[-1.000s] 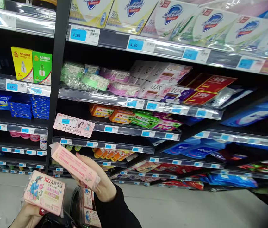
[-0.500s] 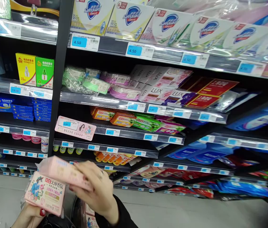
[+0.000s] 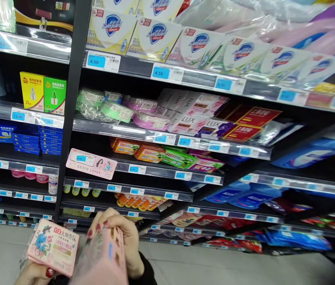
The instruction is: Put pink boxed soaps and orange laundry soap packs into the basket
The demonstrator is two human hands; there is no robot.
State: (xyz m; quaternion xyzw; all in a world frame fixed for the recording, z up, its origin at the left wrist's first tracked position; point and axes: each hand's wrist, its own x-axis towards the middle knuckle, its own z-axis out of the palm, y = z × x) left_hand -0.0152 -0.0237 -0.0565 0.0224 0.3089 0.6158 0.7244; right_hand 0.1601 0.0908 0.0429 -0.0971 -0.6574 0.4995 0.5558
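Observation:
At the lower left, my left hand (image 3: 33,273) grips a pink soap box (image 3: 53,247) from below, its thumb along the lower edge. The printed front, with a figure in a hat and flowers, faces up. My right hand (image 3: 127,237) is closed around a second pink soap pack (image 3: 105,261), fingers over its top and far side. This pack is blurred, and its near end runs out of the bottom of the view. The two packs are close together, side by side. Red polish shows on the nails of both hands.
Ahead stands a tall black shelf unit (image 3: 76,79) with price labels. White Safeguard boxes (image 3: 157,37), Lux soap boxes (image 3: 188,122) and orange soap packs (image 3: 149,152) fill its tiers. A pink promotional sign (image 3: 91,164) juts from a lower shelf edge. Grey floor (image 3: 185,265) lies below.
My right hand has turned its soap pack from a sideways slant to lengthwise and lowered it. The left soap box has shifted slightly down and left. The shelves appear a little lower in view.

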